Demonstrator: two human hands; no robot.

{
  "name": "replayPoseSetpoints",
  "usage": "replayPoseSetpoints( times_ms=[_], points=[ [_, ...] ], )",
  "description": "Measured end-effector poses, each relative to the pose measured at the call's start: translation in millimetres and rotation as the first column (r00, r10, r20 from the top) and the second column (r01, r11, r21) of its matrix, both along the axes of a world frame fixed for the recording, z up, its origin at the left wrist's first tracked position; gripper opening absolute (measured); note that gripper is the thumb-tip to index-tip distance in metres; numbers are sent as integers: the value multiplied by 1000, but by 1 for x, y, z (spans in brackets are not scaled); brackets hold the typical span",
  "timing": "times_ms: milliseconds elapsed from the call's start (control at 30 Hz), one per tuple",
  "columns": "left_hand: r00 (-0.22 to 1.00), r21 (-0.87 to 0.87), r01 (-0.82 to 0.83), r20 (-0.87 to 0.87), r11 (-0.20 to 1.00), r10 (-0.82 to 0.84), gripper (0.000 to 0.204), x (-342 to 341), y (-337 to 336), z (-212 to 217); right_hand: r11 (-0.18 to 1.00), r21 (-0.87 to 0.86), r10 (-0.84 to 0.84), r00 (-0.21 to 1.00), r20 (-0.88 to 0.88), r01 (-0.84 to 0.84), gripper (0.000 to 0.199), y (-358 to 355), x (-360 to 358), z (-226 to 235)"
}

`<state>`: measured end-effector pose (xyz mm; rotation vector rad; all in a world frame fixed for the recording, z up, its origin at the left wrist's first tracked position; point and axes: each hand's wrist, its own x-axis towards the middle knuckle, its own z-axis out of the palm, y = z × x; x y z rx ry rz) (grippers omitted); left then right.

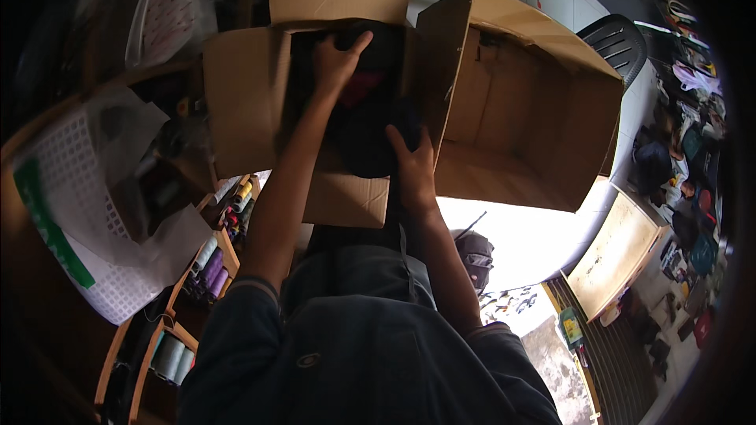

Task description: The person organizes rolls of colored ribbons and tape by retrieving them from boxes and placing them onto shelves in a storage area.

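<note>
An open cardboard box stands in front of me with its flaps folded out. Inside and over its near edge are dark items, among them what looks like a dark cap with a rounded brim; a red patch shows between them. My left hand reaches into the box, its thumb raised and its other fingers curled out of sight around the dark items. My right hand grips the right side of the dark cap, thumb on top, the other fingers partly hidden.
A second open cardboard box lies on its side at the right, a black chair behind it. Thread spools fill wooden shelves at the left, below a plastic bag. A backpack and a wooden board are at the lower right.
</note>
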<state>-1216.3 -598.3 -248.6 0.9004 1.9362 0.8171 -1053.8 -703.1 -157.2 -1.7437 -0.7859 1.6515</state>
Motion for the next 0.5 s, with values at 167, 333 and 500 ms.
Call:
replayPoseSetpoints(
  times_ms=[167,333,500],
  points=[
    [990,10,-88,109,996,86,64,-11,-24,11,996,-72,-63,973,-220,48,72,-21,9,-41],
    [953,-19,-68,295,997,71,67,-39,-63,64,931,-344,-291,809,-511,118,80,-12,7,-50],
    [978,-144,165,148,976,-144,75,-52,-112,105,942,-291,-304,799,-519,170,79,-15,2,-74]
  ],
)
